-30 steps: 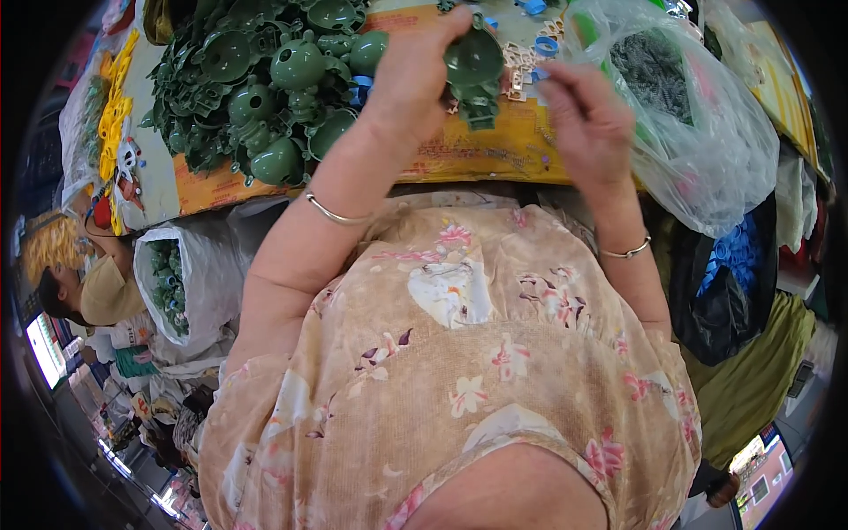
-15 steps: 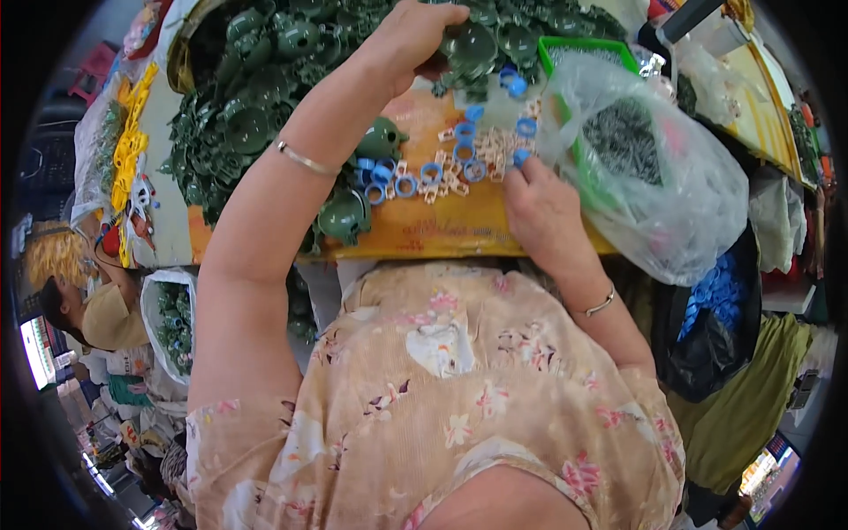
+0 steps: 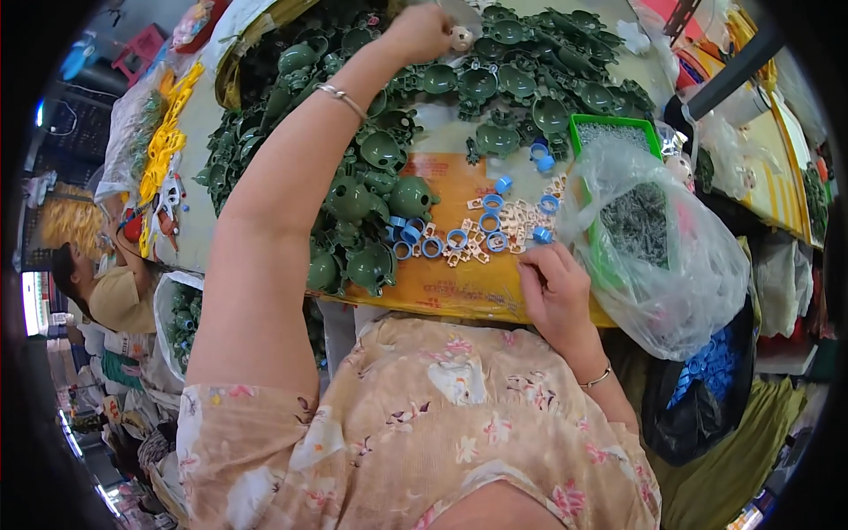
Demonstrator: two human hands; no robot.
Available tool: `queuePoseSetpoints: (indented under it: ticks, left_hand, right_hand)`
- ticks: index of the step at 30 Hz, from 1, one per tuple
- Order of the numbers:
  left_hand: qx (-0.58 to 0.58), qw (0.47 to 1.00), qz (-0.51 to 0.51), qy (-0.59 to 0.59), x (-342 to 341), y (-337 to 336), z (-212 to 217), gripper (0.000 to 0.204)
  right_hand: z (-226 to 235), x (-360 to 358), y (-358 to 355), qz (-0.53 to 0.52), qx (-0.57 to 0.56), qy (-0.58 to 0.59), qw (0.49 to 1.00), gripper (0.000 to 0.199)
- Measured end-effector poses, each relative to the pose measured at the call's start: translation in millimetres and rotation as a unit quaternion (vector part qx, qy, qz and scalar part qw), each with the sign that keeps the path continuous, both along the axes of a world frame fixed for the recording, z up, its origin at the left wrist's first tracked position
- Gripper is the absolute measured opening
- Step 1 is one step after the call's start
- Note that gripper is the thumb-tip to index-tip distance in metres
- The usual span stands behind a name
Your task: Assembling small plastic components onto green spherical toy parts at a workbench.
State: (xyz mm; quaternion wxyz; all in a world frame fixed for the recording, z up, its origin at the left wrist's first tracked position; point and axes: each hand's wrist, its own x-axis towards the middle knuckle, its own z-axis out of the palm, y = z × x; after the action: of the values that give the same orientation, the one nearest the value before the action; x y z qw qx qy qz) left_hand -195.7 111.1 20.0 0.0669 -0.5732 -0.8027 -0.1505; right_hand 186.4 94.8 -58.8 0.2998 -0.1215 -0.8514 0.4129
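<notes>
Your left hand held a small cream part over the far green shells; your right hand rested, holding nothing visible, beside the blue rings; steadiest was gathering one ring there.

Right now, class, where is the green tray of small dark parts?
In the head view, the green tray sits right of centre, beside the clear plastic bag and beyond the right hand.

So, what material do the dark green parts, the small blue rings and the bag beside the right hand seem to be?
The dark green parts look like moulded plastic: glossy highlights, identical rounded shapes. The small blue rings also seem plastic, smooth and uniformly coloured. The bag is thin clear plastic film, crinkled, with grey contents showing through.
</notes>
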Motion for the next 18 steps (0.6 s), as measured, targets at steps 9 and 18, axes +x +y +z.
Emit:
queuePoseSetpoints:
  ticks: [9, 18]
  left_hand:
    - [-0.253, 0.958, 0.085, 0.104, 3, 0, -35, 0.029]
    - [-0.003, 0.973, 0.004, -0.231, 60, -35, 5, 0.019]
  right_hand:
    - [-2, -4, -1, 0.002, -0.023, 0.028, 0.999, 0.016]
    - [10, -9, 0, 0.003, -0.015, 0.112, 0.994, 0.015]
